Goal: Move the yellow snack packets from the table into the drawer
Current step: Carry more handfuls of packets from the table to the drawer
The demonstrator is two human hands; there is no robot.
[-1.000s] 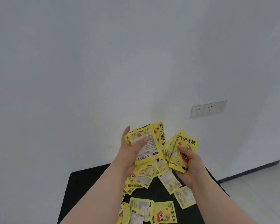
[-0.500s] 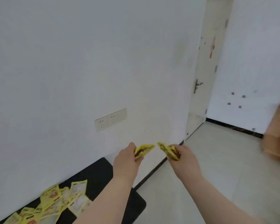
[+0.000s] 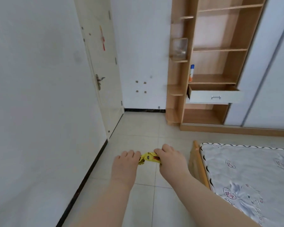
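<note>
Left hand [image 3: 125,163] and right hand [image 3: 168,158] are gripping crumpled yellow snack packets [image 3: 147,158]. The open white-fronted drawer [image 3: 215,95] is waiting well apart, this bunch undelivered.

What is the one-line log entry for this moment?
phase: carry | left hand: holds packets | right hand: holds packets | drawer: open, ahead right

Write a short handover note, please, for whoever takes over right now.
Left hand grips one end of the yellow snack packets. Right hand grips the other end.
Packets: bunched between both hands above the floor tiles; the table is out of view.
Drawer: pulled open in the wooden shelf unit, across the room.
Done: a bunch is in hand.
Left: carry it to the drawer and drop it in.
</note>
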